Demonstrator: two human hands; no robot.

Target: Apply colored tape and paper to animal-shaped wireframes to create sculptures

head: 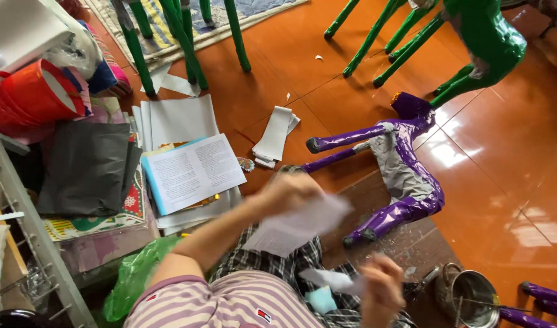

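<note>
While the left hand [287,191] grips a printed paper sheet [296,228] and the right hand [381,288] pinches a smaller torn strip [333,280], both just in front of the purple animal figure [406,176], tear slowly along one line. Keep strips even. Avoid the metal pot [473,294] beside the figure.

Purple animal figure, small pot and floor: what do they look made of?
Purple figure: likely paper over a frame, wrapped in glossy purple film or tape; a dull grey patch is uncovered. Pot: metal, shiny silver. Floor: glazed orange tile, with grout lines and window glare.
</note>
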